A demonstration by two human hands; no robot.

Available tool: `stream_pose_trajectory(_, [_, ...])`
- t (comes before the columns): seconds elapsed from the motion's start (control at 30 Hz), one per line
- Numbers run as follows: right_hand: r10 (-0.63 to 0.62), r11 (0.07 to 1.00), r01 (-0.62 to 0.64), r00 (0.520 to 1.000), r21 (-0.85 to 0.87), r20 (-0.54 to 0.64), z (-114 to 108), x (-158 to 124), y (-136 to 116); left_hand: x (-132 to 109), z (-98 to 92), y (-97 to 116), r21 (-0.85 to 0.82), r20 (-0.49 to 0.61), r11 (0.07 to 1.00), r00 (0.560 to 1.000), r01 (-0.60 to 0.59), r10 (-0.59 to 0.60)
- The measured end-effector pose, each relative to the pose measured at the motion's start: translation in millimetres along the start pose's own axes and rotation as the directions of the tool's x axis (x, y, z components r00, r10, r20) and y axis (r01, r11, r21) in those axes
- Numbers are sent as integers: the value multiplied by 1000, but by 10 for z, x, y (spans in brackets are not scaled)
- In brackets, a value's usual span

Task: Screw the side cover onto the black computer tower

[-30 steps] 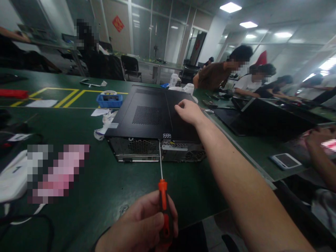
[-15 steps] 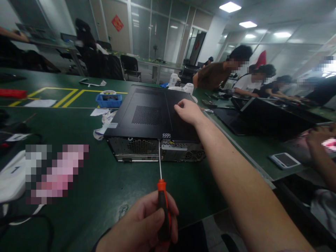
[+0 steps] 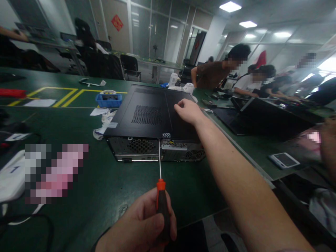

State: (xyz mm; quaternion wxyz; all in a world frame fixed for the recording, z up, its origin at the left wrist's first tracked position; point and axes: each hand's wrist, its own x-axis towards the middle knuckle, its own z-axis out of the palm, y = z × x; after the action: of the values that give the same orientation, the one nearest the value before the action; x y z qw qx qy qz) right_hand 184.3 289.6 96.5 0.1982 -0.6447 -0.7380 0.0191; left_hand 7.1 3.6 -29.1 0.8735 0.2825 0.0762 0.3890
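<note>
On the green table lies a black computer case point(image 3: 123, 113), flat, its rear panel facing me. My left hand point(image 3: 147, 217) is closed around the handle of an orange-and-black screwdriver point(image 3: 160, 185). The long shaft points away from me, and its tip meets the upper edge of the rear panel, near the middle; the screw head there is too small to make out. My right hand point(image 3: 190, 110) rests on the right part of the case's top cover with its fingers curled in. Nothing shows between those fingers.
Left of the case are a blue bin point(image 3: 109, 100) and crumpled white wrapping point(image 3: 101, 129). A white device point(image 3: 181, 85) stands behind it. To the right lie an open laptop point(image 3: 270, 115) and a phone-like device point(image 3: 285, 160). Other people sit along the tables.
The screwdriver handle has turned within my left hand, its orange stripe now on the left side, and my fingers have shifted slightly. The case and my right hand have stayed put.
</note>
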Motion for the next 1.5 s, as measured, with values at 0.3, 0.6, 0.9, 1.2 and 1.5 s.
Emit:
stream_pose_trajectory(0.3, [1,1000,-1,1000,3,-3,11,17,12,-83,62,115,-96,-50,987,990,127,-132])
stream_pose_trajectory(0.6, [4,1000,-4,1000,0,-5,20,22,21,-16,116,126,31,-81,998,996,47,-44])
stream_pose_trajectory(0.9, [-1,1000,1,1000,-9,-4,26,29,23,-10,98,81,47,-85,997,995,60,-56])
stream_pose_trajectory(1.2, [2,1000,-2,1000,-15,-6,15,18,13,-47,113,131,-47,-103,990,985,136,-140])
stream_pose_trajectory(1.5, [8,1000,-8,1000,-6,-2,18,17,15,-6,31,40,10,-50,1000,998,26,-26])
